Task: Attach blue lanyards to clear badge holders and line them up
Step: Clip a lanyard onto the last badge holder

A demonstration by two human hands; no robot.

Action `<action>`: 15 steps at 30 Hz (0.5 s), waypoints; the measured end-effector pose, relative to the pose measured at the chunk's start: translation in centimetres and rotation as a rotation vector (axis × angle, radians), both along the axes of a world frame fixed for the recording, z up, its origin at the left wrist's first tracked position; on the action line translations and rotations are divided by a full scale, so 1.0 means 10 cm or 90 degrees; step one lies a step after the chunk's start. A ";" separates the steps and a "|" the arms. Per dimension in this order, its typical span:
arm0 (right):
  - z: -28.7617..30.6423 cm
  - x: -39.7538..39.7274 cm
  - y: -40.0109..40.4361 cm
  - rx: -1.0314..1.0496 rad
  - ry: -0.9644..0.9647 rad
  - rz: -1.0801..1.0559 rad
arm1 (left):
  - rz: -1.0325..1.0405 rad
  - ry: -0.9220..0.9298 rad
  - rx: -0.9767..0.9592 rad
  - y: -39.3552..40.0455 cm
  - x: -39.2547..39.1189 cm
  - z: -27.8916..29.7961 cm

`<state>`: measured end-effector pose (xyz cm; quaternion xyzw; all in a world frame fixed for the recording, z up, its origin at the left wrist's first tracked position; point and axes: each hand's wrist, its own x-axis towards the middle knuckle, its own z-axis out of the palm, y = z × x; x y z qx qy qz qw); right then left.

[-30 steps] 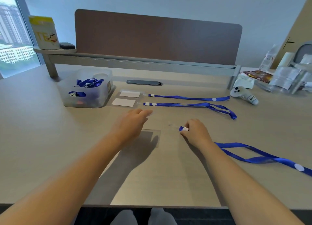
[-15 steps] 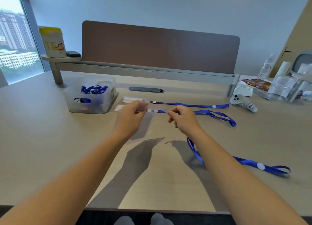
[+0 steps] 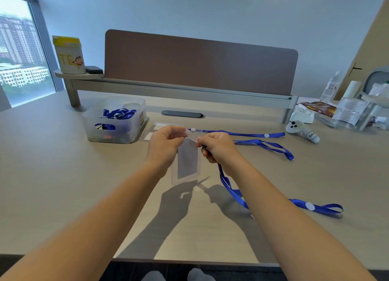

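Both hands were raised over the desk [image 3: 63, 175] at centre. Left hand [image 3: 166, 142] had a pinching grip on the top edge of a clear badge holder [image 3: 186, 165], which hung upright, bottom end just above the desk. Right hand [image 3: 219, 147] pinched the holder's top tab from 3 o'clock, its grip also closed on the end of a blue lanyard [image 3: 233, 193]. The strap dropped from that hand, ran toward 4 o'clock and lay looped on the desk. At 12 o'clock, two finished lanyards [image 3: 252, 136] with holders lay lined up. Clear bin [image 3: 114, 120] with more blue straps sat at 10 o'clock. White controller [image 3: 302, 131] at 2 o'clock.
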<state>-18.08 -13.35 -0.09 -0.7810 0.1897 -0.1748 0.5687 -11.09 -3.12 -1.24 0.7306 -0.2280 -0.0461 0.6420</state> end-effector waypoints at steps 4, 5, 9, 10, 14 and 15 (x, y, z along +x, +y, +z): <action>0.03 -0.01 0.02 0.034 0.014 -0.015 | 0.012 -0.071 0.012 0.03 -0.01 -0.01; 0.04 -0.01 0.03 0.049 0.019 -0.019 | 0.020 -0.103 0.025 0.05 -0.02 -0.02; 0.08 -0.01 0.05 0.125 0.019 -0.017 | 0.046 -0.234 0.093 0.09 -0.04 -0.03; 0.09 -0.01 0.06 0.138 0.010 -0.010 | 0.051 -0.244 0.099 0.10 -0.05 -0.03; 0.08 -0.02 0.09 0.134 -0.030 0.038 | 0.024 -0.186 0.057 0.11 -0.05 0.00; 0.07 -0.02 0.09 0.126 -0.037 0.045 | 0.006 -0.150 0.038 0.11 -0.05 0.02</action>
